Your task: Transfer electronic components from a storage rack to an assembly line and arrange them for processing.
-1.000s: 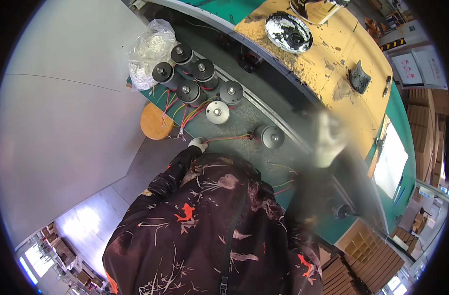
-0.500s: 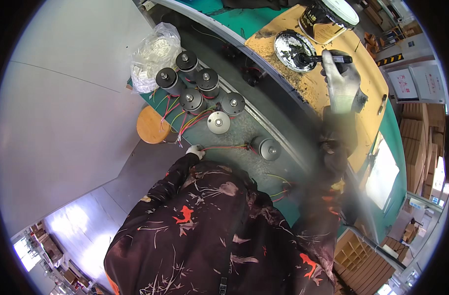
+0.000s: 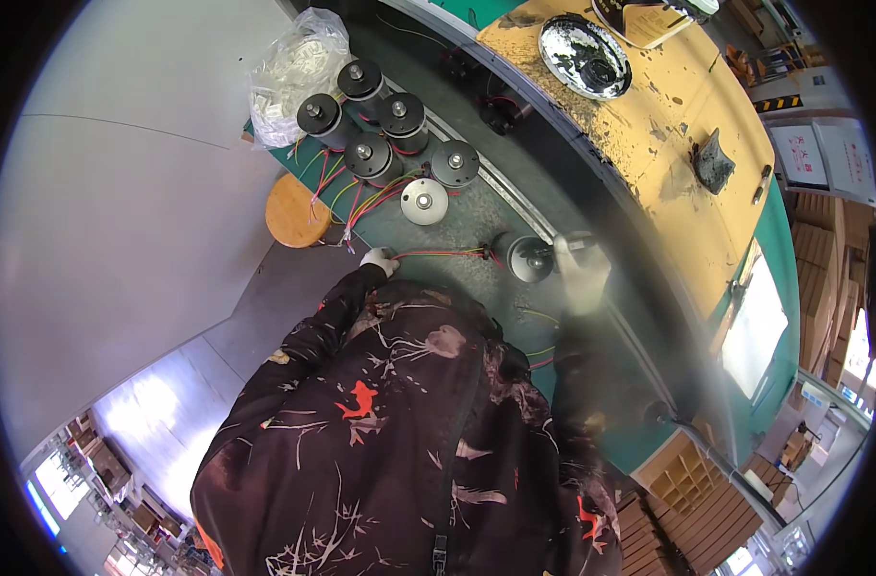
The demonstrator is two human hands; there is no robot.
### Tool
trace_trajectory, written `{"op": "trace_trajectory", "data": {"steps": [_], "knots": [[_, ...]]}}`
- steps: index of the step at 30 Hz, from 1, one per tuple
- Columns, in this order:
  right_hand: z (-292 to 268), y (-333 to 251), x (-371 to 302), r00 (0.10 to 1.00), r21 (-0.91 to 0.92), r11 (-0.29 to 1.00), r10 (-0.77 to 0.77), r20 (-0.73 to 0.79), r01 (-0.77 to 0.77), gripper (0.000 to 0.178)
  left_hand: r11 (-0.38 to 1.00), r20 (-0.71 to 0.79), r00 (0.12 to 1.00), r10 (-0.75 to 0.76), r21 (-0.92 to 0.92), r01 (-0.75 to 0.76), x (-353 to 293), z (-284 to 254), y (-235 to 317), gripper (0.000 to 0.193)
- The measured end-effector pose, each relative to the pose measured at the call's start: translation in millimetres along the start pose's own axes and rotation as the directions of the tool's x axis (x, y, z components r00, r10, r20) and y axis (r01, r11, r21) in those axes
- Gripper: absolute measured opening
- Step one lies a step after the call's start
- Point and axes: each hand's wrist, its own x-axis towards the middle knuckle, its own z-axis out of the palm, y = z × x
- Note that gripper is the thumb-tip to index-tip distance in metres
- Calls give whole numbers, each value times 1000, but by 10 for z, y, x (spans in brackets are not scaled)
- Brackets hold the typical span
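At the left, my left hand [image 3: 380, 261], in a pale glove, is closed on the red and yellow wires [image 3: 438, 253] of a cylindrical motor. That motor [image 3: 528, 259] lies alone on the green bench, its silver end face partly dark. Close beside its right side is my right hand [image 3: 586, 274], gloved and smeared by motion. The black-handled brush it held is blurred or hidden by the hand; dark bristles seem to be against the motor's face. Several upright motors [image 3: 374, 158] with dark tops stand farther back, next to one with a bare silver top [image 3: 424, 202].
A clear plastic bag [image 3: 299, 82] of white pieces stands behind the motors. On the yellow board [image 3: 663, 182] rest a paint-smeared lid [image 3: 584, 58], a paint bucket [image 3: 649, 21] and a dark stiff rag [image 3: 713, 163]. A round wooden stool [image 3: 297, 211] is at left.
My right hand has left the paint lid with the brush and come down left to the lone motor. My left hand still holds the wires. The view has shifted slightly.
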Motion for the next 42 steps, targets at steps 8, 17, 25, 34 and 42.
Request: {"op": "trace_trajectory", "data": {"steps": [8,17,25,34,42], "knots": [[65,194,-94,989,104,984,145,-3,-143,12,1000,28,999,-26,-2,26,-10,0,32,36],[70,170,-121,985,129,977,173,-7,-171,13,999,-39,999,29,-18,-30,4,102,-77,24],[-389,-118,-49,989,76,993,-81,-124,91,12,1000,11,1000,20,5,-20,18,-49,132,30],[-1068,-901,458,771,-199,895,-444,-457,398,25,929,312,921,234,207,-307,-239,-277,476,52],[-954,-786,581,815,-832,540,-535,-220,129,50,684,346,746,568,305,-662,-539,367,1697,103]]}}
